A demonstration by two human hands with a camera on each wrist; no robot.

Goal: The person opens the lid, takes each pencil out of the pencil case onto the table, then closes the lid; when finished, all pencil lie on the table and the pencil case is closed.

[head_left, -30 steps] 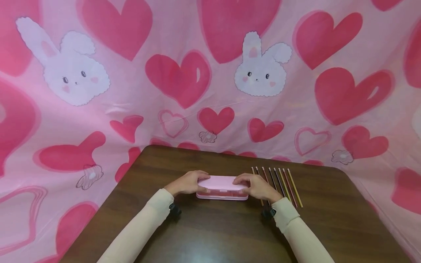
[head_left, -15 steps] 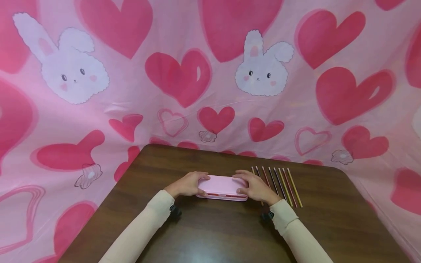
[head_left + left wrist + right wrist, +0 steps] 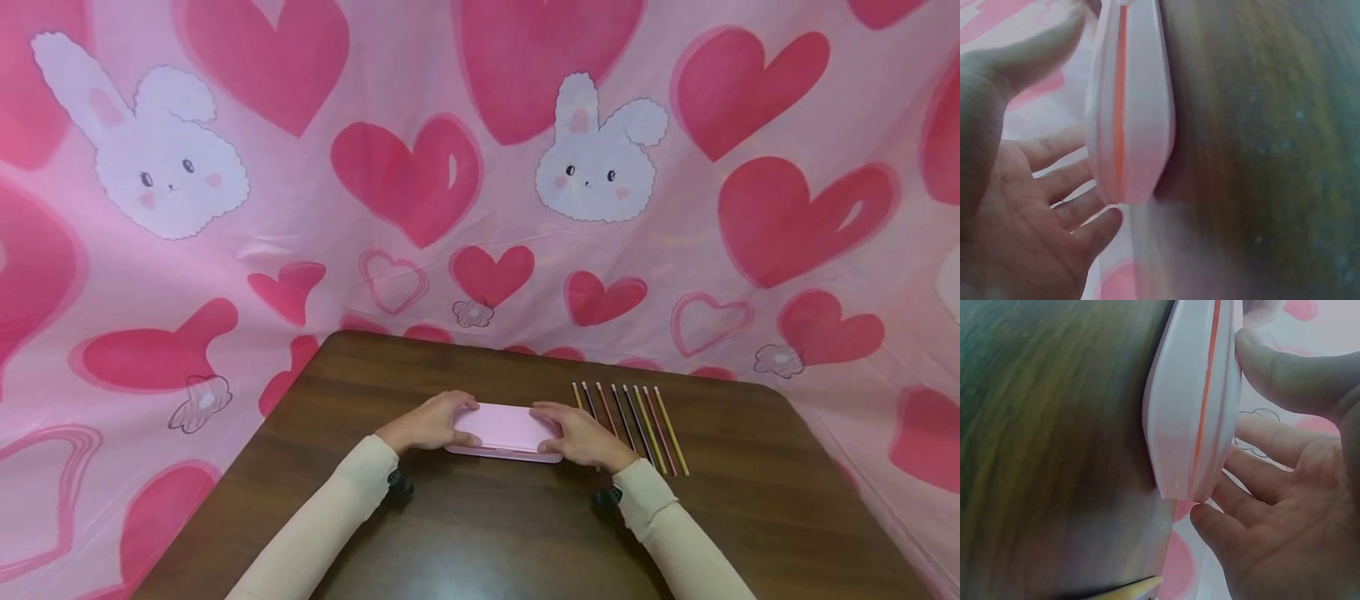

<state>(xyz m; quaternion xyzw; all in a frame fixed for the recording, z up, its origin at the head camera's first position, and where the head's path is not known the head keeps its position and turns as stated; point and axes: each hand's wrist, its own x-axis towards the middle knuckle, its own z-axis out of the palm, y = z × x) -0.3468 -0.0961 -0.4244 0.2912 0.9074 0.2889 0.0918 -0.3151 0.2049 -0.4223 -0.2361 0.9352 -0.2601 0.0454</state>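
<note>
A pale pink pencil case [image 3: 513, 427] lies lengthwise on the table, its lid down over the base. In the left wrist view, a narrow orange strip [image 3: 1120, 112] shows along the seam between lid and base. My left hand [image 3: 433, 422] holds the left end, thumb over the front of the lid and fingers toward the back edge. The right end is held the same way by my right hand [image 3: 585, 433]. Several pencils [image 3: 671, 430] with pale ends lie side by side just right of the case, some partly hidden behind my right hand.
The dark brown wooden table [image 3: 487, 525] carries the case and pencils. A pink cloth [image 3: 300, 217] with hearts and rabbits hangs behind its far edge and along the sides. One pencil tip [image 3: 1141, 589] shows low in the right wrist view.
The lid has come down onto the base: the wide red gap at the front has narrowed away. Both hands stay at the ends, thumbs now over the front of the lid. The pencils lie unmoved.
</note>
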